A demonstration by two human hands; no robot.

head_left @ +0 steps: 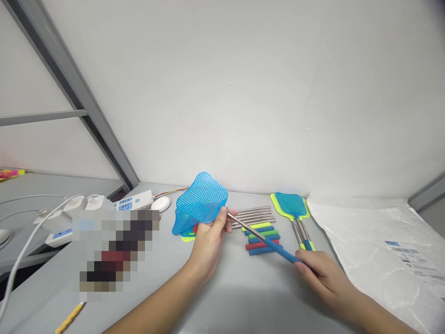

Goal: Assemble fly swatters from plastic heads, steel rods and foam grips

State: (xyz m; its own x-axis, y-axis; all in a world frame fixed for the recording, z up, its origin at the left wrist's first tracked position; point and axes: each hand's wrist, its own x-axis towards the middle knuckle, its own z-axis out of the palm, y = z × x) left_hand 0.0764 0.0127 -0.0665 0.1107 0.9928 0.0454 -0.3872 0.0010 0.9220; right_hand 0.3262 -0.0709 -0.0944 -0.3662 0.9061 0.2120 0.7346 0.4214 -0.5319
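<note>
swatter (246, 228): up above the table (229, 292), between both hands; blue head, steel rod and blue grip in line, so it looks nearly whole. joints' tightness, i can't tell.
left hand (210, 236): pinched at the neck.
right hand (321, 274): closed round the grip's end.
done, seemingly: the swatters (292, 205) lying beyond the right hand.
loose, unjoined: rods (257, 214), grips (255, 245), and heads (188, 239) half hidden under the held one.
farther out: bag (375, 250) right, power strip (134, 202) left.
</note>
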